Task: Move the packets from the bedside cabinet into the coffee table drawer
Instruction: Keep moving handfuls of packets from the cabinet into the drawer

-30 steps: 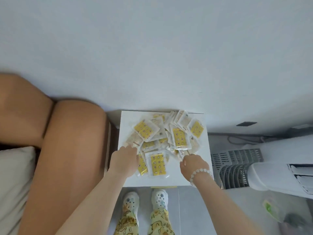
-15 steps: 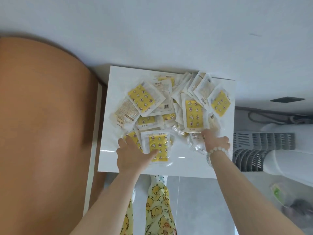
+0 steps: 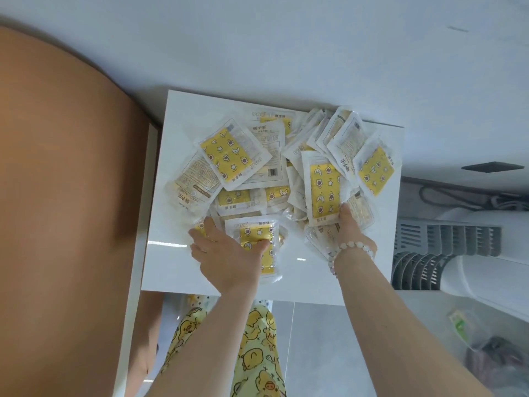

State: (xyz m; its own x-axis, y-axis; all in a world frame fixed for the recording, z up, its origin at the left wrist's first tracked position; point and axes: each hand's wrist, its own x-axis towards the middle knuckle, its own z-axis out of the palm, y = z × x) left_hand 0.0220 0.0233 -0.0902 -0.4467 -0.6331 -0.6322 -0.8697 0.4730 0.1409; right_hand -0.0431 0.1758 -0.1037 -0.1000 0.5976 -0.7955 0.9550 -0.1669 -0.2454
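A loose heap of several white packets [image 3: 234, 156] with yellow star-and-moon panels covers the white bedside cabinet top [image 3: 171, 253]. My left hand [image 3: 229, 253] lies flat on the near left of the heap, fingers spread, thumb pressing one yellow packet [image 3: 267, 253]. My right hand [image 3: 353, 233], with a bead bracelet at the wrist, grips the lower edge of a long upright yellow packet [image 3: 323, 187] at the heap's right side. The coffee table drawer is out of view.
A tan padded headboard [image 3: 65, 196] stands close on the left of the cabinet. A white fan or heater with a grey grille [image 3: 446, 253] lies on the floor at the right. A white wall [image 3: 286, 38] backs the cabinet. My yellow-patterned trousers [image 3: 257, 353] show below.
The camera has come closer and lower over the cabinet. Both hands have slid forward into the heap, the left one flattening onto a packet, the right one reaching the long yellow packet.
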